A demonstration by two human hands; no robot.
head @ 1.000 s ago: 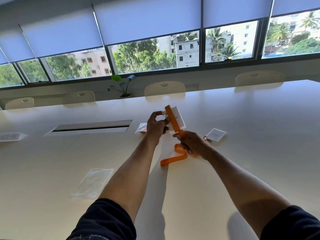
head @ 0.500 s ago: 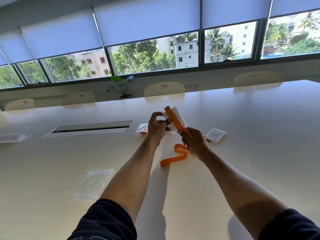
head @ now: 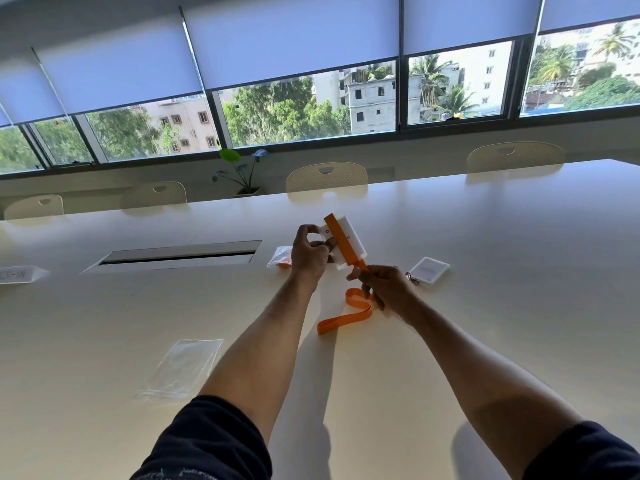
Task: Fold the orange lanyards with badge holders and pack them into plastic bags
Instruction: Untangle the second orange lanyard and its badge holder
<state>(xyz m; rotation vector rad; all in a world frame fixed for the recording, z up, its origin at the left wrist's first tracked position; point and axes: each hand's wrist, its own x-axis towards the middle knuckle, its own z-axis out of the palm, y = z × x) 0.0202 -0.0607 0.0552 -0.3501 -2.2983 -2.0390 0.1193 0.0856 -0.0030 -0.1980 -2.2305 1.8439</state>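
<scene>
Hands meet above the pale table (head: pixel 485 341): the left hand (head: pixel 309 255) pinches the white badge holder (head: pixel 346 242) upright, while the right hand (head: pixel 386 287) grips the orange lanyard (head: pixel 341 237) stretched across it, its tail looping on the table; an empty plastic bag (head: pixel 181 368) lies well to the left

The tabletop (head: pixel 502 323) lies open to the right and near side of the hands, while an empty plastic bag (head: pixel 183 367) sits near-left, a recessed slot (head: pixel 176 256) far-left, and a spare badge holder (head: pixel 429 270) just beyond the right hand (head: pixel 388 289).
</scene>
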